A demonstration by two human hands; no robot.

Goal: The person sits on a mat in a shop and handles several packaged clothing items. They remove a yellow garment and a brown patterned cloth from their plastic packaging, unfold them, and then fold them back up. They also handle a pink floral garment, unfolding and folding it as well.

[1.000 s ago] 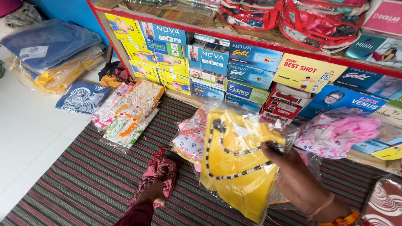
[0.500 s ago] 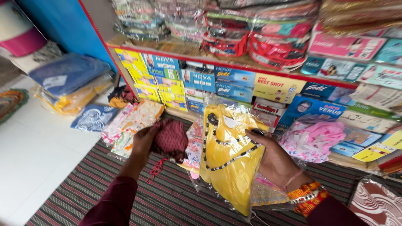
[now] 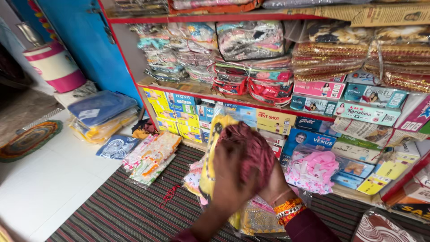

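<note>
Left hand [image 3: 230, 177] clenches the maroon cloth [image 3: 251, 148] against the yellow packet [image 3: 215, 157], held mid-air above the striped rug [image 3: 112, 210]; right hand [image 3: 273, 186] grips the packet from behind (fingers mostly hidden). Risk: slick plastic slipping, packet dropping onto the floor packets [image 3: 152, 157].

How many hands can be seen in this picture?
2. The left hand grips the maroon cloth in the middle; the right hand, mostly hidden behind it, holds the yellow packet.

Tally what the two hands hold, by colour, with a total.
Yellow garment packet: 1
Maroon cloth: 1
Total: 2, held between left hand and right hand.
</note>
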